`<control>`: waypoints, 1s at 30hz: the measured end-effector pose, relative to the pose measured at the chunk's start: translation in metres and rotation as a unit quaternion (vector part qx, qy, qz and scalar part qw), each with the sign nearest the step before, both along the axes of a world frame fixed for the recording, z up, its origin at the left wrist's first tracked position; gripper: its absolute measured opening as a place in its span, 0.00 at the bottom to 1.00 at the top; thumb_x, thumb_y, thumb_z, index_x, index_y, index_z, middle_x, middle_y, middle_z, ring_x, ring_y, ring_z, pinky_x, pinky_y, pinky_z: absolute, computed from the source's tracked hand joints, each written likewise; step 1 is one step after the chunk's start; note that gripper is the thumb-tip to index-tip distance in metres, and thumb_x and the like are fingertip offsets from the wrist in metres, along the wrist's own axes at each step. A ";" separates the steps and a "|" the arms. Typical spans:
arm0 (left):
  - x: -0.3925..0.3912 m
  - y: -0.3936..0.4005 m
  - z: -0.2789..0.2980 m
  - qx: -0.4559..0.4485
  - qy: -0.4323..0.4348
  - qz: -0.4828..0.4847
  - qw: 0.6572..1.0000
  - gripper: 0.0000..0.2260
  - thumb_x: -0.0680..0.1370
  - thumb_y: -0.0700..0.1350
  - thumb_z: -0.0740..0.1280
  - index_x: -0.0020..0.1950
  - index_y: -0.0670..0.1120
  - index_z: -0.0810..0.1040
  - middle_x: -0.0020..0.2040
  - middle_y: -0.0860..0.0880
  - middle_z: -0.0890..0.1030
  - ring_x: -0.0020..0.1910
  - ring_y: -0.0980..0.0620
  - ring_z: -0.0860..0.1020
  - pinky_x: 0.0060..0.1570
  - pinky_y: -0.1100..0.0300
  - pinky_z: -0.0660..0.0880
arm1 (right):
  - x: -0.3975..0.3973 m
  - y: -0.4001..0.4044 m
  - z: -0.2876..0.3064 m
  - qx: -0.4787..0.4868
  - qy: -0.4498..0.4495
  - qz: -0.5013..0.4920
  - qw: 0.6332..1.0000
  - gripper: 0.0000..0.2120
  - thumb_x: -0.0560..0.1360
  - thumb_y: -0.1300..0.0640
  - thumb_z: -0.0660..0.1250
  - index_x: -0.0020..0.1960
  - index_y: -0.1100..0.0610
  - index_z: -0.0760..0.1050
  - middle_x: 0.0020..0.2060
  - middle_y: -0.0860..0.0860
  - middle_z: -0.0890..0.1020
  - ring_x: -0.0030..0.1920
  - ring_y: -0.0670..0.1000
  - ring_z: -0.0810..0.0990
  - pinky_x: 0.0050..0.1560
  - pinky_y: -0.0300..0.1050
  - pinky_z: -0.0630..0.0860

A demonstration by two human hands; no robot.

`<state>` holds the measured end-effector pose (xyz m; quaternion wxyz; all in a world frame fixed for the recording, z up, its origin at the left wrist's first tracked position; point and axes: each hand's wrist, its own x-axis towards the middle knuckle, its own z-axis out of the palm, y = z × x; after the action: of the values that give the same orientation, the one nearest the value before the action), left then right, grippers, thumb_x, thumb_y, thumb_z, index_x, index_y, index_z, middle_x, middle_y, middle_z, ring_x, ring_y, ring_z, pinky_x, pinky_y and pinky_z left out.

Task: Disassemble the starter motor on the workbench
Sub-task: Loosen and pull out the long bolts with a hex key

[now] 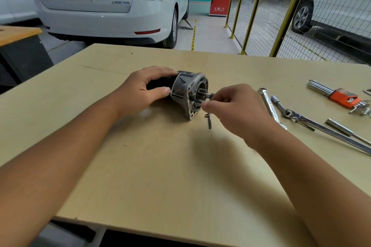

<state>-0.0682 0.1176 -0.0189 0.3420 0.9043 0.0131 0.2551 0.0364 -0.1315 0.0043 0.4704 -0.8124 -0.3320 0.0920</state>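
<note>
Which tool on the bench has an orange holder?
The hex key set at the far right; the wrench, ratchet and bolt are bare metal.

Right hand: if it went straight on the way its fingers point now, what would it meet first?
The right hand points left toward the starter motor. Its fingers are already at the shaft tip, so it would likely meet the motor's open silver housing first.

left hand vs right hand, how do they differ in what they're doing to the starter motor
The left hand wraps around the dark body of the starter motor, steadying it on the workbench; the right hand only pinches with its fingertips at the shaft end poking out of the silver housing. The left sits at the motor's rear, the right at its front. Both touch the same motor.
</note>
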 end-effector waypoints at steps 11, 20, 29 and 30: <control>-0.001 -0.005 0.002 -0.002 -0.004 0.008 1.000 0.20 0.76 0.45 0.70 0.66 0.60 0.79 0.66 0.57 0.80 0.69 0.60 0.75 0.73 0.60 0.68 | 0.001 -0.002 0.005 -0.063 -0.090 -0.004 0.994 0.11 0.75 0.53 0.73 0.34 0.50 0.82 0.23 0.42 0.78 0.27 0.35 0.76 0.21 0.28 0.64; -0.002 -0.007 0.003 -0.005 -0.005 0.010 1.000 0.20 0.78 0.39 0.72 0.66 0.57 0.80 0.66 0.59 0.80 0.68 0.64 0.75 0.70 0.69 0.67 | 0.001 -0.001 0.004 -0.037 -0.016 -0.017 0.999 0.06 0.71 0.53 0.79 0.36 0.51 0.85 0.27 0.45 0.81 0.28 0.42 0.78 0.25 0.33 0.69; -0.002 -0.006 0.003 0.000 0.000 0.022 1.000 0.19 0.77 0.42 0.72 0.66 0.59 0.80 0.66 0.58 0.80 0.69 0.63 0.75 0.71 0.68 0.67 | 0.000 -0.001 0.012 -0.020 0.187 -0.022 0.982 0.05 0.69 0.62 0.73 0.41 0.64 0.83 0.27 0.53 0.79 0.23 0.50 0.68 0.25 0.40 0.63; -0.002 -0.007 0.003 -0.001 0.000 0.023 1.000 0.19 0.76 0.44 0.71 0.65 0.60 0.79 0.66 0.60 0.80 0.69 0.64 0.75 0.71 0.69 0.67 | 0.000 0.000 0.013 -0.020 0.204 -0.016 0.979 0.06 0.70 0.63 0.71 0.43 0.67 0.82 0.27 0.54 0.79 0.22 0.50 0.67 0.26 0.40 0.63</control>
<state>-0.0706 0.1107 -0.0159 0.3366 0.9036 0.0338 0.2628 0.0359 -0.1317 0.0170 0.5130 -0.7913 -0.2135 0.2551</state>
